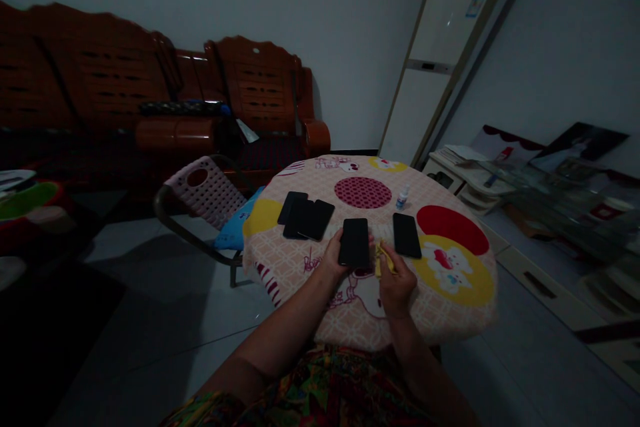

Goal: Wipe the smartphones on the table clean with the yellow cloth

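My left hand [336, 255] grips a black smartphone [355, 242] by its edges, dark screen facing up, above the round table. Just right of it, my right hand [397, 281] is closed on a small yellow cloth [384, 261], pinched between thumb and fingers; cloth and phone look close, and I cannot tell whether they touch. Another black phone [407, 235] lies flat on the table beyond my right hand. Several dark phones [303, 217] overlap in a group to the left. A small white spray bottle with a blue label [402, 197] stands upright near the back right.
A patterned pink tablecloth [320, 320] covers the round table. To the left stands a woven chair [210, 193] with a blue cushion [235, 230]. Wooden sofas [260, 93] line the back wall. At the right is a low cabinet [530, 273] with a cluttered glass top.
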{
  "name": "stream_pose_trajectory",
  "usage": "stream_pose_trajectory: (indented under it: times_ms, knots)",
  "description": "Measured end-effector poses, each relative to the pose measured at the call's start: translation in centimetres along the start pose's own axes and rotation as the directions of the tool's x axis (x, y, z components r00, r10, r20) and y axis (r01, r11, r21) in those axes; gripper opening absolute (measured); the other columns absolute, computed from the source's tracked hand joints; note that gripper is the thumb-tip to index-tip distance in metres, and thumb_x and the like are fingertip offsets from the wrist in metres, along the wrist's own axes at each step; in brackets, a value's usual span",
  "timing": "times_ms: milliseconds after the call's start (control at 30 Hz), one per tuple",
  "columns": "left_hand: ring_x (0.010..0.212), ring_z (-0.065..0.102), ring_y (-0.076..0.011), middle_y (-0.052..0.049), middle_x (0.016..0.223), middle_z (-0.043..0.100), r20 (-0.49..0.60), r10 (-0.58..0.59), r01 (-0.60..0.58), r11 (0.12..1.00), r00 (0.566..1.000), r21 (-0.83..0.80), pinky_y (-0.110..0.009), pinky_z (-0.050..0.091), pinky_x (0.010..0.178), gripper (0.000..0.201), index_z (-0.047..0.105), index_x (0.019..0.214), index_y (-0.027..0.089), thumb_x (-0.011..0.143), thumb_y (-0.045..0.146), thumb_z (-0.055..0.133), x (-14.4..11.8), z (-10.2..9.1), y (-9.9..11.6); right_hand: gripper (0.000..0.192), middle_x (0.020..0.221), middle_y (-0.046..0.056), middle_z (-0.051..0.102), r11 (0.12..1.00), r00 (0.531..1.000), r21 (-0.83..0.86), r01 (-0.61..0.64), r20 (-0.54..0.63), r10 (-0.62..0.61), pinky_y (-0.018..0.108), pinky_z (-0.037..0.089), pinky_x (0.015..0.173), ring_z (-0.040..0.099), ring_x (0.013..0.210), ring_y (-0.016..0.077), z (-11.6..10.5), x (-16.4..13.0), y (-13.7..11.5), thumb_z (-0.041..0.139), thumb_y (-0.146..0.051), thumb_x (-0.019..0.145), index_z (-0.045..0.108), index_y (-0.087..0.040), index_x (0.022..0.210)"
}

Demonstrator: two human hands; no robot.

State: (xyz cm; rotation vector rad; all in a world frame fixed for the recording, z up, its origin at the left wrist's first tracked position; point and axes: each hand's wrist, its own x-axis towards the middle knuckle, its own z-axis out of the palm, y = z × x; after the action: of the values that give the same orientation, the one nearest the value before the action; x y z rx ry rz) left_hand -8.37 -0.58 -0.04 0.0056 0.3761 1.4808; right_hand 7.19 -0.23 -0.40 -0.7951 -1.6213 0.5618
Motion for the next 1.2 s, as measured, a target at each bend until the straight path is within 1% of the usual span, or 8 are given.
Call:
stream_pose_trajectory:
  times_ms: [67, 167, 300, 467, 633, 833, 1067, 1200]
  knots:
    - [0.076, 0.069, -0.0257, -0.019, 0.089, 0.071, -0.004, -0.018, 0.018, 0.999, 1.0, 0.045, -0.037, 0.055, 0.07, 0.05, 0.059, 0.116, 0.001, 0.094, 0.039, 0.035, 0.0, -0.2, 0.1, 0.03, 0.104, 0.011, 0.073, 0.983, 0.984, 0.072, -0.172, -0.035, 0.174, 0.035, 0.056, 0.082, 0.069, 0.095, 0.023, -0.2, 1.0, 0.7, 0.058, -0.03, 0.084, 0.071, -0.014, 0.106]
    - [0.069, 0.069, -0.0229, -0.017, 0.084, 0.071, -0.034, -0.031, 0.034, 0.995, 0.999, 0.096, -0.033, 0.055, 0.066, 0.046, 0.061, 0.11, 0.001, 0.096, 0.036, 0.036, 0.1, -0.3, 0.1, 0.034, 0.094, 0.01, 0.075, 0.929, 0.948, 0.2, -0.311, -0.005, 0.318, 0.035, 0.056, 0.076, 0.07, 0.087, 0.0234, -0.3, 2.1, 1.8, 0.061, -0.034, 0.079, 0.073, -0.012, 0.102]
    - [0.066, 0.069, -0.022, -0.015, 0.078, 0.071, -0.057, -0.084, 0.092, 0.984, 0.995, 0.152, -0.032, 0.055, 0.065, 0.043, 0.064, 0.1, 0.002, 0.096, 0.037, 0.038, 0.0, 0.0, -0.1, 0.035, 0.089, 0.008, 0.075, 0.87, 0.923, 0.313, -0.382, 0.074, 0.378, 0.034, 0.056, 0.073, 0.069, 0.085, 0.0234, -0.3, 2.2, 2.5, 0.065, -0.036, 0.075, 0.074, -0.014, 0.101]
    - [0.065, 0.069, -0.0227, -0.014, 0.076, 0.071, -0.121, -0.13, 0.151, 0.97, 0.984, 0.189, -0.035, 0.054, 0.07, 0.044, 0.065, 0.096, 0.004, 0.095, 0.04, 0.039, -0.2, 0.1, -0.3, 0.035, 0.088, 0.006, 0.075, 0.789, 0.881, 0.397, -0.469, 0.154, 0.447, 0.033, 0.054, 0.069, 0.068, 0.082, 0.0231, -0.3, 1.8, 2.1, 0.068, -0.037, 0.072, 0.074, -0.018, 0.1]
    - [0.068, 0.068, -0.0237, -0.016, 0.082, 0.071, -0.039, -0.197, 0.201, 0.96, 0.98, 0.197, -0.034, 0.053, 0.074, 0.048, 0.065, 0.103, 0.002, 0.093, 0.043, 0.043, -0.3, -0.1, -0.2, 0.035, 0.091, 0.006, 0.075, 0.744, 0.866, 0.448, -0.496, 0.192, 0.462, 0.034, 0.054, 0.07, 0.068, 0.08, 0.0231, -0.1, 1.8, 2.0, 0.069, -0.038, 0.071, 0.074, -0.018, 0.1]
    - [0.071, 0.069, -0.0233, -0.016, 0.083, 0.072, -0.066, -0.22, 0.228, 0.954, 0.973, 0.195, -0.034, 0.053, 0.077, 0.05, 0.063, 0.113, 0.003, 0.095, 0.043, 0.039, -1.0, 0.8, -0.5, 0.035, 0.095, 0.007, 0.074, 0.713, 0.861, 0.489, -0.502, 0.204, 0.466, 0.035, 0.054, 0.073, 0.069, 0.086, 0.0239, -0.1, 1.7, 2.0, 0.07, -0.036, 0.072, 0.073, -0.019, 0.102]
    - [0.069, 0.069, -0.0242, -0.017, 0.082, 0.072, -0.121, -0.212, 0.234, 0.948, 0.97, 0.216, -0.036, 0.055, 0.073, 0.054, 0.06, 0.113, 0.0, 0.095, 0.046, 0.038, -1.2, 1.2, -0.6, 0.039, 0.088, 0.007, 0.075, 0.76, 0.872, 0.432, -0.485, 0.169, 0.46, 0.036, 0.055, 0.072, 0.069, 0.083, 0.0243, 0.0, 1.7, 2.3, 0.068, -0.039, 0.072, 0.073, -0.018, 0.105]
    - [0.065, 0.069, -0.0236, -0.017, 0.082, 0.072, -0.119, -0.222, 0.245, 0.941, 0.968, 0.233, -0.035, 0.055, 0.07, 0.054, 0.06, 0.114, 0.001, 0.095, 0.046, 0.038, -1.1, 0.8, -0.5, 0.033, 0.094, 0.007, 0.075, 0.804, 0.892, 0.388, -0.45, 0.164, 0.421, 0.037, 0.054, 0.077, 0.068, 0.089, 0.0247, 0.1, 1.5, 2.3, 0.069, -0.037, 0.072, 0.075, -0.02, 0.1]
